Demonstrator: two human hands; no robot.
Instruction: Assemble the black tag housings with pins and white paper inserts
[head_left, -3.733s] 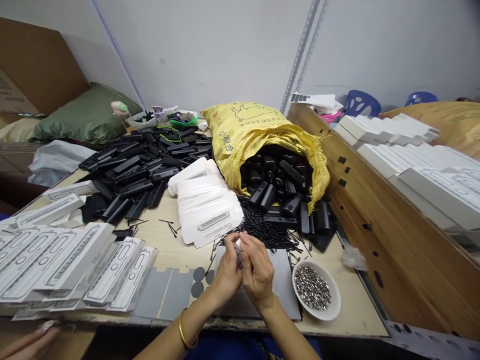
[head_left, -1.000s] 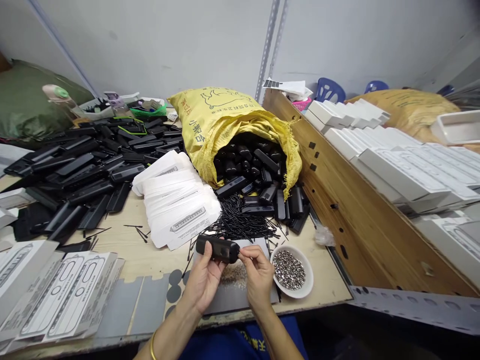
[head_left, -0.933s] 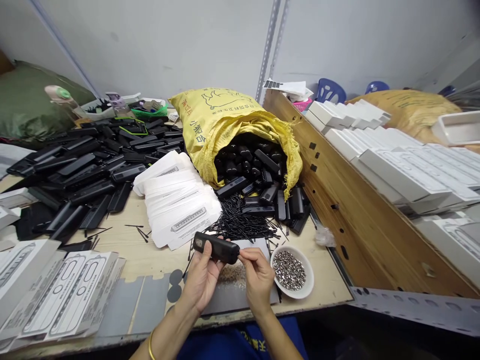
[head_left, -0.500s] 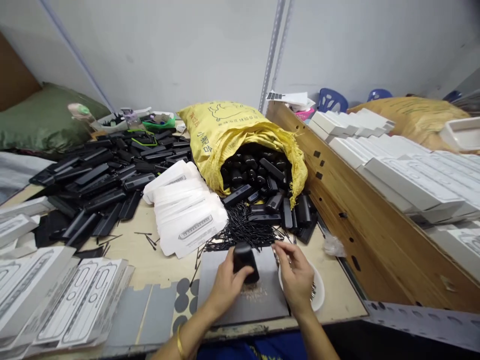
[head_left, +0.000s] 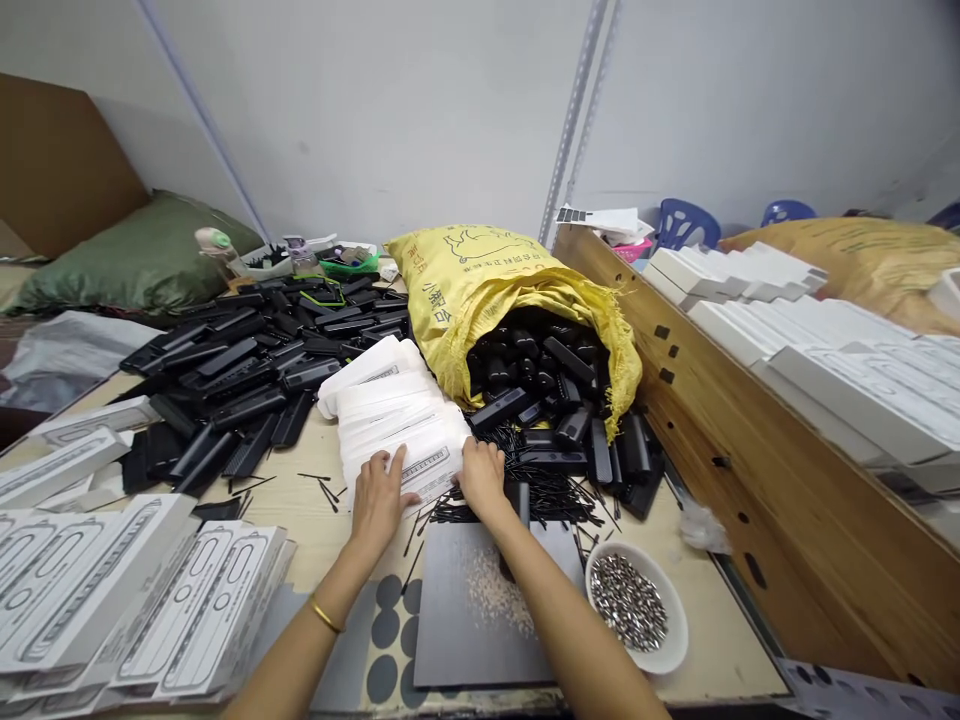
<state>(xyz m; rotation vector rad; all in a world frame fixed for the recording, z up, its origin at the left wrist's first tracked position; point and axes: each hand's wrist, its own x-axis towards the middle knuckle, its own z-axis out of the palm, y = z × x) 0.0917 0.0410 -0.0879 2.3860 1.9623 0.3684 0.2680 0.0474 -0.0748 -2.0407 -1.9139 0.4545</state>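
Flattened white cartons (head_left: 401, 415) with a printed comb-like outline lie fanned in a stack. My left hand (head_left: 379, 500) rests on the near left part of the top carton, fingers stretched and thumb apart. At the stack's right edge, my right hand (head_left: 484, 478) has its fingers curled on the carton's edge; the fingertips are partly hidden. A black plastic piece (head_left: 516, 500) stands on the grey board (head_left: 457, 640), mostly covered by my right forearm. Small light-brown bits (head_left: 487, 590) are scattered on the board. Thin black sticks (head_left: 555, 500) lie heaped behind it.
A white bowl (head_left: 675, 650) of small metal parts stands right of the board. A yellow sack (head_left: 480, 270) spills black pieces. More black pieces (head_left: 247, 370) pile up left. White boxes (head_left: 187, 600) stand front left. A wooden partition (head_left: 720, 440) borders the right side.
My left hand let go of the black piece, which now stands on the board. Both hands moved forward and left onto the flattened cartons. The bowl is now fully visible.
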